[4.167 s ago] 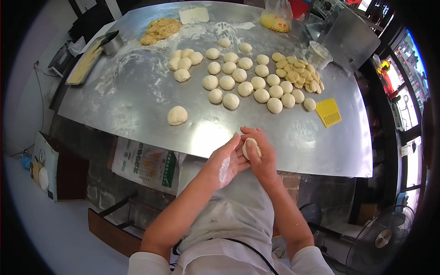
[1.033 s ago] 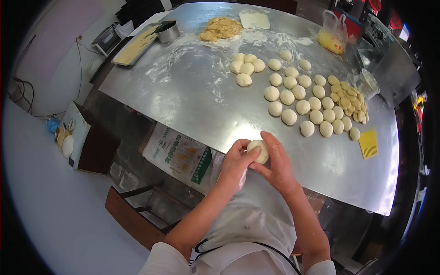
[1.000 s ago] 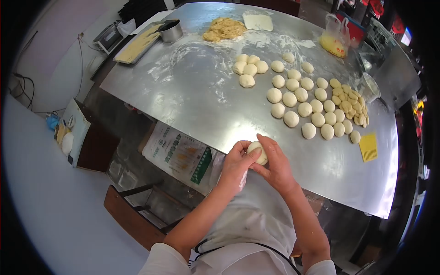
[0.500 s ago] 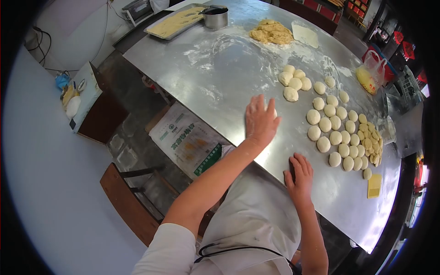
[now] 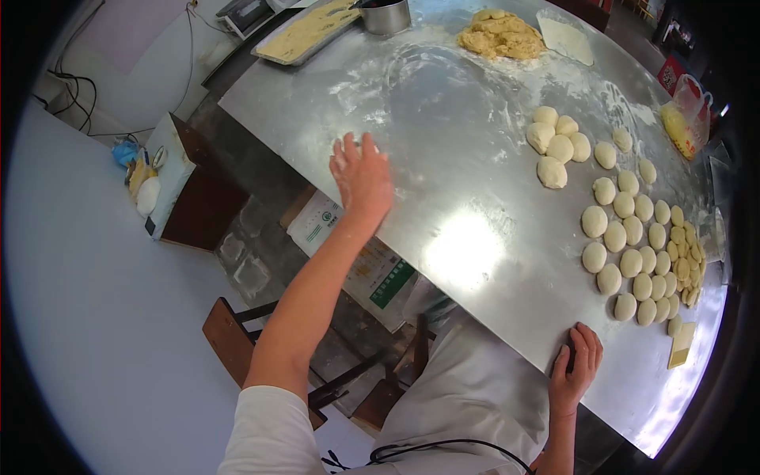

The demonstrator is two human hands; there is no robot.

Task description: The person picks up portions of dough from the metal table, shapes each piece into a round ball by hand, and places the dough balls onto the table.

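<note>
My left hand (image 5: 362, 180) is cupped palm down on the steel table (image 5: 317, 119), near its left edge. A pale bit of a dough ball (image 5: 379, 148) shows past the fingertips; the hand hides most of it. My right hand (image 5: 576, 366) rests at the table's near edge, fingers loosely bent, thumb apart, holding nothing. Between the hands and the right side stand many round dough balls (image 5: 609, 279), with a smaller group of balls (image 5: 560, 148) farther back. Flattened dough pieces (image 5: 685, 264) are heaped at the right.
A yellow scraper (image 5: 681, 346) lies near the right edge. At the back are a rough dough mass (image 5: 502, 38), a white scraper (image 5: 565, 38), a metal pot (image 5: 386, 17) and a tray of yellowish filling (image 5: 305, 33). A plastic bag (image 5: 685, 123) sits at right; a wooden stool (image 5: 224, 339) stands below.
My left hand has slid left across the table with its fingers still curved over. The view has shifted left, so the dough balls appear farther right. My right hand stays at the table edge.
</note>
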